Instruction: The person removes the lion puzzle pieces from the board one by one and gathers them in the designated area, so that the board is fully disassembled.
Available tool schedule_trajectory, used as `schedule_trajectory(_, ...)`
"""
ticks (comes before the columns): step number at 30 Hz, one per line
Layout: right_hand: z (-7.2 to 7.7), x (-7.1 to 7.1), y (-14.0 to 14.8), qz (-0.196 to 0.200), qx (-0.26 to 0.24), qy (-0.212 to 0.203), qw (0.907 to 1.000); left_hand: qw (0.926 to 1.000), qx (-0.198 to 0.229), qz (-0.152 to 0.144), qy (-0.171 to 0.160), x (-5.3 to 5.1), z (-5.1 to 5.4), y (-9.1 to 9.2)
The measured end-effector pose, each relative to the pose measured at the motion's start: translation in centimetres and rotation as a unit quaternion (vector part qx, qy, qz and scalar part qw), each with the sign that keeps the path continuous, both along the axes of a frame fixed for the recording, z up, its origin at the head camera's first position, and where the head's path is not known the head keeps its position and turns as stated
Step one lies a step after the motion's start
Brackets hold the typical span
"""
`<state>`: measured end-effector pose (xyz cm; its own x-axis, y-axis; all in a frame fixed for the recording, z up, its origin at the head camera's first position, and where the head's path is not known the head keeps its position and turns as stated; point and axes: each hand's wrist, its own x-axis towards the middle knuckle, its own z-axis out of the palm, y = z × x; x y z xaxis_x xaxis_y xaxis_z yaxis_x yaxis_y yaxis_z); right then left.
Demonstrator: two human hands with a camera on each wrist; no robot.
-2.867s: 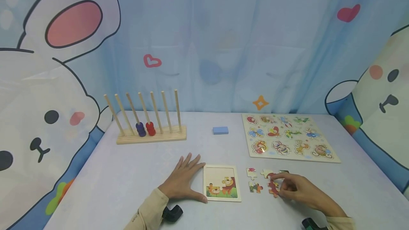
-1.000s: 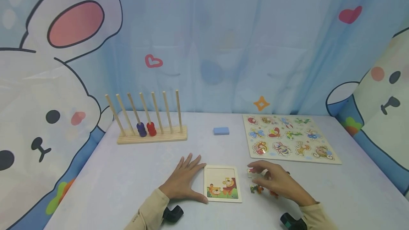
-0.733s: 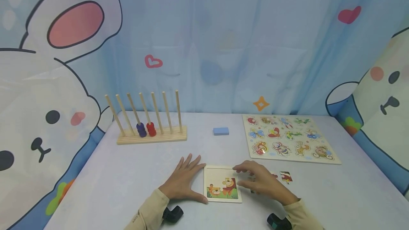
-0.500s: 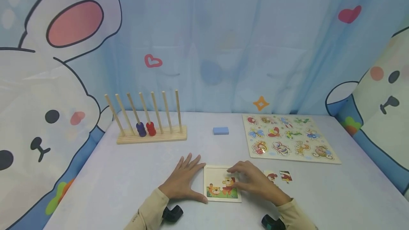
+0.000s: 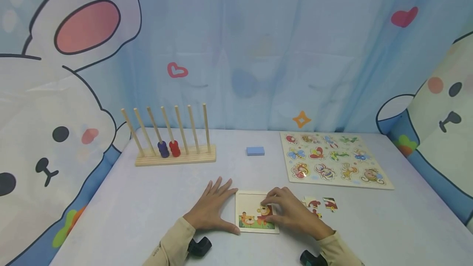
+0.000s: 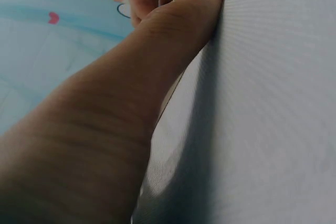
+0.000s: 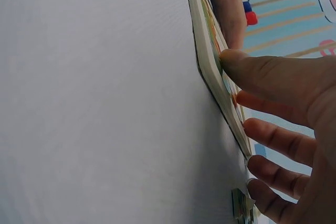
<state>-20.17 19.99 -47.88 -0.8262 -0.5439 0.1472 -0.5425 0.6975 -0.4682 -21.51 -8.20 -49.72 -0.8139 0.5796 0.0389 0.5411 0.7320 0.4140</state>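
Note:
A square wooden puzzle tray (image 5: pixel 255 230) lies near the front, with animal picture pieces (image 5: pixel 248 220) along its lower and right part. My left hand (image 5: pixel 211 212) has its fingers spread, with thumb and index finger touching the tray's left side; its thumb (image 6: pixel 178 24) stretches forward in the left wrist view. Over the tray's right side, my right hand (image 5: pixel 292 212) touches the pieces with thumb and fingertips bent. In the right wrist view, the right hand (image 7: pixel 299 98) rests its thumb on the picture inside the tray rim (image 7: pixel 202 51). No loose piece shows between its fingers.
Several loose puzzle pieces (image 5: pixel 330 204) lie right of the tray, partly behind the right hand. An insect picture board (image 5: pixel 334 159) is at the back right. A blue block (image 5: pixel 255 151) sits at the back middle. A peg stand (image 5: pixel 175 158) with blue and red beads is back left.
My right hand has moved left from the loose pieces onto the tray's right side, uncovering pieces at the far right. The left hand has stayed at the tray's left side.

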Motion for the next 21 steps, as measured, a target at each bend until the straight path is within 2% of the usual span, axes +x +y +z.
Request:
schedule_trajectory(16,-0.01,0.25,-0.08,-0.011,-0.024,-0.027,0.9993,1.0,0.004,-0.004,-0.001,-0.02,0.01,0.0)
schedule_trajectory(21,0.14,0.22,-0.14,-0.021,-0.026,-0.054,0.998,1.0,0.005,-0.003,0.002,-0.02,-0.08,-0.01)
